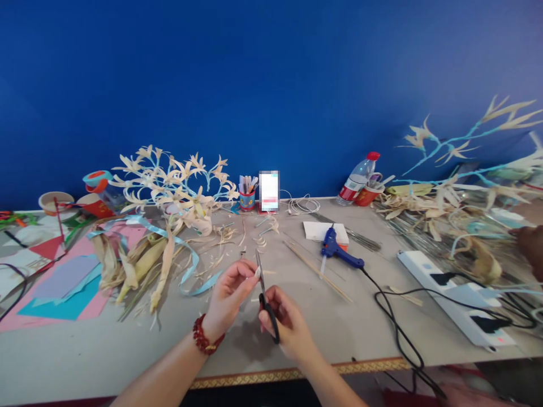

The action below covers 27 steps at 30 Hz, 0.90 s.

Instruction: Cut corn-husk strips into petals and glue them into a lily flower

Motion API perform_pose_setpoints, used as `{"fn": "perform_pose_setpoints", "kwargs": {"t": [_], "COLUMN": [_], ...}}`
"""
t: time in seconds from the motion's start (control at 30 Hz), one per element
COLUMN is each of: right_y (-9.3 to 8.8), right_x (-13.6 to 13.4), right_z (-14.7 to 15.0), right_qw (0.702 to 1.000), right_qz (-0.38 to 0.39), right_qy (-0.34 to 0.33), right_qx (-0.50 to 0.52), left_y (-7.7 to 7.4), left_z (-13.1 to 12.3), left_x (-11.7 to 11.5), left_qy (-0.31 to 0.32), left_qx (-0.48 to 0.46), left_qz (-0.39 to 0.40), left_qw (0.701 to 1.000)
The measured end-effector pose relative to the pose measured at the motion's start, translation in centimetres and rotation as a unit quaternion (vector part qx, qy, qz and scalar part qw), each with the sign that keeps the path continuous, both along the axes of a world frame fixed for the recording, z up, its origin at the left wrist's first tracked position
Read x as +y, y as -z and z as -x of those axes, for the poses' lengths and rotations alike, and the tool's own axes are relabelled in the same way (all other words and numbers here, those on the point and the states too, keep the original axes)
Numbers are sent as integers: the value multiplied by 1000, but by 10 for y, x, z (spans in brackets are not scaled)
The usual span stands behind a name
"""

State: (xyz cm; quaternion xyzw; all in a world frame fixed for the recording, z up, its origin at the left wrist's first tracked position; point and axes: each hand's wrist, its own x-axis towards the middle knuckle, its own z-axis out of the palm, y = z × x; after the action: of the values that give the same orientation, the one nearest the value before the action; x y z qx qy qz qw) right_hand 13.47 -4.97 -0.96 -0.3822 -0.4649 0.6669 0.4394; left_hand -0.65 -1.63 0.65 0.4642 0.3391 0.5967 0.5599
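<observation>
Black-handled scissors [268, 316] are in my right hand [285, 317], the fingers wrapped through the handles and the blades pointing away from me. My left hand [234, 287], with a red bead bracelet [204, 337] at its wrist, pinches a small pale piece of husk [257, 272] right beside the blades. The piece is mostly covered by the fingertips. Beyond my hands, curled husk scraps [259, 242] lie scattered on the grey table [169, 347]. A light blue ribbon [190, 265] loops just left of my left hand.
Husk flowers [178, 178] stand at the back left, behind dried corn husks [139, 263]. To the right lie thin sticks [318, 271], a blue glue gun [337, 249] and a white power strip [449, 299] with trailing black cables. Another person's hand [531, 249] is at the far right edge.
</observation>
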Motion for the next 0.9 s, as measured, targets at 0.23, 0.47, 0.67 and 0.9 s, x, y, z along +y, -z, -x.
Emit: {"fn": "perform_pose_setpoints", "kwargs": {"t": [0.23, 0.47, 0.67, 0.9], "right_y": [-5, 0, 6, 1], "right_x": [0, 1, 1, 6], "right_z": [2, -6, -12, -30], "right_qw": [1000, 1000, 999, 996], "right_qz": [14, 5, -20, -23], "right_qy": [1, -20, -24, -60], "right_qx": [-1, -4, -24, -62], "left_y": [0, -1, -3, -3], "left_z": [1, 3, 2, 5], "left_x": [-1, -1, -1, 0], "left_qy": [-6, 16, 36, 67], "left_qx": [0, -6, -8, 2], "left_qz": [10, 9, -7, -14], "left_qw": [1000, 1000, 999, 998]}}
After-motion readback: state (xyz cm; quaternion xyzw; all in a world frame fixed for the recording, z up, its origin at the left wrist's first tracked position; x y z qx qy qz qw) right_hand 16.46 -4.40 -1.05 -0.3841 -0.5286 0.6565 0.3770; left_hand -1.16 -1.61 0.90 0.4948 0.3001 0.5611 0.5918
